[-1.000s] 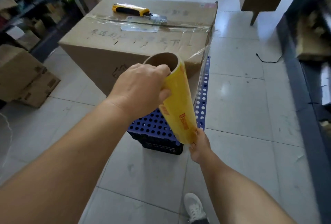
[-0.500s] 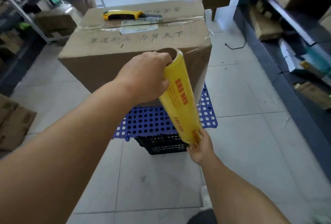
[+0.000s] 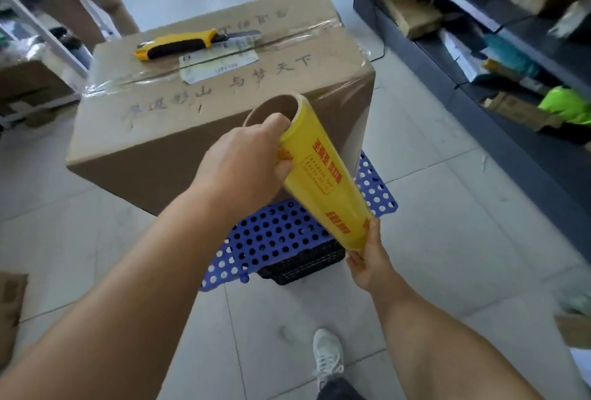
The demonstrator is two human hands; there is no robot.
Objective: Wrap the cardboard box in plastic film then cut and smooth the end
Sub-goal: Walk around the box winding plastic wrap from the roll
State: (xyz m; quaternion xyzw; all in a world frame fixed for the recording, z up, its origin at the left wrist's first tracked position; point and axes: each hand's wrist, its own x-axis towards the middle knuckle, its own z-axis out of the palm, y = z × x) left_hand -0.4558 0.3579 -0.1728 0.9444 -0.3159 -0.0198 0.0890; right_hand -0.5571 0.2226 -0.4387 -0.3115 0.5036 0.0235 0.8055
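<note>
A large brown cardboard box (image 3: pixel 166 131) with handwriting on its lid stands on a blue perforated board (image 3: pixel 287 233) over a black crate (image 3: pixel 303 263). A yellow-and-black utility knife (image 3: pixel 179 46) lies on the lid. I hold a yellow roll of plastic film (image 3: pixel 319 175) tilted in front of the box. My left hand (image 3: pixel 243 169) grips the roll's upper end, fingers hooked into the cardboard core. My right hand (image 3: pixel 367 255) holds the lower end. Clear film (image 3: pixel 355 118) stretches from the roll to the box's right side.
Dark shelves (image 3: pixel 479 25) with boxes and packages line the right. More cardboard boxes (image 3: pixel 28 86) and a rack sit at the left. Another person's legs (image 3: pixel 80 6) stand behind the box. My white shoe (image 3: pixel 327 355) is on the tiled floor.
The view has swung around the box toward its right side; the roll stays in both hands and the film now lies along the box's right face.
</note>
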